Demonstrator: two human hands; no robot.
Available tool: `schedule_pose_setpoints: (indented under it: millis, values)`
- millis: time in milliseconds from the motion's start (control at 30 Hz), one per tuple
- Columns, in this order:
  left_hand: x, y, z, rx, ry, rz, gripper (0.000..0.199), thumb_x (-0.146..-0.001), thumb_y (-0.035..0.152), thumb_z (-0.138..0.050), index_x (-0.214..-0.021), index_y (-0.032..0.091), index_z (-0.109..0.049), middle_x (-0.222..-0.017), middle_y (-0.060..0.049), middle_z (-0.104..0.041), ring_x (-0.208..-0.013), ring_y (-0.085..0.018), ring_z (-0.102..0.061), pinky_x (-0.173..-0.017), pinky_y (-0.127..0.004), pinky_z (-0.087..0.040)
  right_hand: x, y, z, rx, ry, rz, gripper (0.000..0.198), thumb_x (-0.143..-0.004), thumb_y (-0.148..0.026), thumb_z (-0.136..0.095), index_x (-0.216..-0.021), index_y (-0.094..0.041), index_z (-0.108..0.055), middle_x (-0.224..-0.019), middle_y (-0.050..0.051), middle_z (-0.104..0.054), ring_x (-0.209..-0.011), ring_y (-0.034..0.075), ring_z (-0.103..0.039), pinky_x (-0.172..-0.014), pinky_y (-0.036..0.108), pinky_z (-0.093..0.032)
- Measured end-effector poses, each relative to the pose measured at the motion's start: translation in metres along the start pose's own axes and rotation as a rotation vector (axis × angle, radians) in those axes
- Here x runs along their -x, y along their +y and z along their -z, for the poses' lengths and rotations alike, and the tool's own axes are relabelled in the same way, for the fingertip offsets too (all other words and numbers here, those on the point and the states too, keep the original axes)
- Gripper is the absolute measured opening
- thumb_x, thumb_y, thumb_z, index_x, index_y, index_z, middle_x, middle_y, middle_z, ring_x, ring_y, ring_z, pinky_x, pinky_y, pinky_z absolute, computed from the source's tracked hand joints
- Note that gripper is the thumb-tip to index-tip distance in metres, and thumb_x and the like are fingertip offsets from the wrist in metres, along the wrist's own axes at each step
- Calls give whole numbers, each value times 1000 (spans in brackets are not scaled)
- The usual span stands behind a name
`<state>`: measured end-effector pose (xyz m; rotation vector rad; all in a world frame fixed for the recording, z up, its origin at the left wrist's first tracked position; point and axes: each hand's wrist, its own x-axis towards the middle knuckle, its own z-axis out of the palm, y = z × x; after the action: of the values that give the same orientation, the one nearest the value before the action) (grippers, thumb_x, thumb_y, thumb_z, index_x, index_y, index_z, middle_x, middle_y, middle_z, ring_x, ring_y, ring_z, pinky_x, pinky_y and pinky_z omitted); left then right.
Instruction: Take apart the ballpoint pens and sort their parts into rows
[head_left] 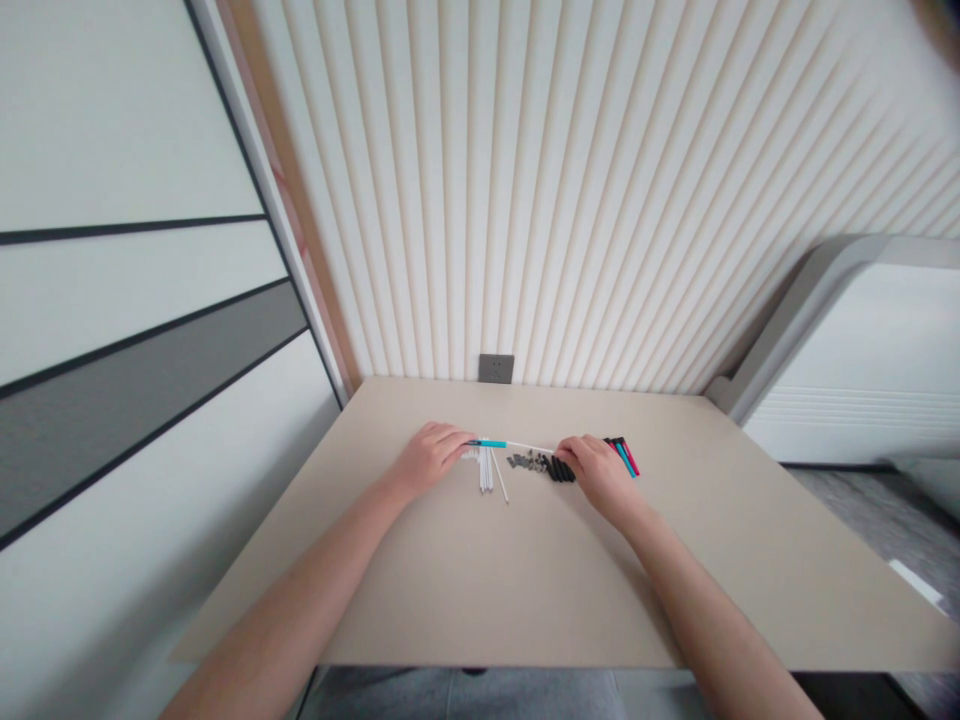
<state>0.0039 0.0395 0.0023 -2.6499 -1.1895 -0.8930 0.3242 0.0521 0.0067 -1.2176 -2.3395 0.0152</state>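
My left hand point(433, 455) pinches the dark end of a blue pen barrel point(493, 443), held level above the table. A thin white pen refill point(531, 447) runs from the barrel's right end to my right hand point(594, 470), whose fingers are closed on its far end. Whether the refill's tip is inside the barrel or only touching it, I cannot tell. Below lie several white refills point(486, 472) in a bunch, with a single one point(500, 478) slanting beside them. Small grey parts point(528, 462) and a row of black pieces point(559, 470) lie between my hands.
Red and blue pen barrels with black ends point(628, 458) lie just beyond my right hand. The beige table point(480, 590) meets a ribbed wall with a dark socket point(496, 368). A white cabinet point(150, 420) borders the left, a grey-white headboard point(847, 350) the right.
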Motion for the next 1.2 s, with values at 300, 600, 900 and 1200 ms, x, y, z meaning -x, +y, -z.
schedule_pose_setpoints:
  millis: [300,600,900,1200]
  values:
    - [-1,2,0,16,-28,-38,23,-97,27,-46,-113,18,-60,-100,-7,-68,-92,-18,-62,-82,-33,-44,-1,-6,-1,-36,-9,33,22,-98,-30,-44,-90,-19,-62,-82,7,-65,-80,19,-59,-74,31,-44]
    - [-4,15,-3,102,-41,-115,23,-98,29,-46,-112,18,-60,-97,-7,-69,-91,-17,-62,-82,-32,-45,-2,-26,-12,-238,49,156,22,-97,-29,-45,-101,-20,-64,-89,8,-66,-85,20,-59,-77,33,-48]
    - [-5,18,0,183,4,-46,25,-97,33,-46,-105,18,-64,-90,-7,-69,-86,-17,-62,-79,-31,-47,1,-33,-18,-252,129,135,24,-98,-30,-43,-93,-20,-64,-85,8,-65,-81,21,-58,-74,35,-48]
    - [-6,19,-3,196,-14,-82,23,-95,34,-50,-101,18,-65,-87,-6,-70,-85,-16,-62,-78,-29,-45,3,-41,-14,-139,153,143,24,-98,-27,-43,-94,-19,-64,-86,9,-66,-85,21,-57,-77,35,-45]
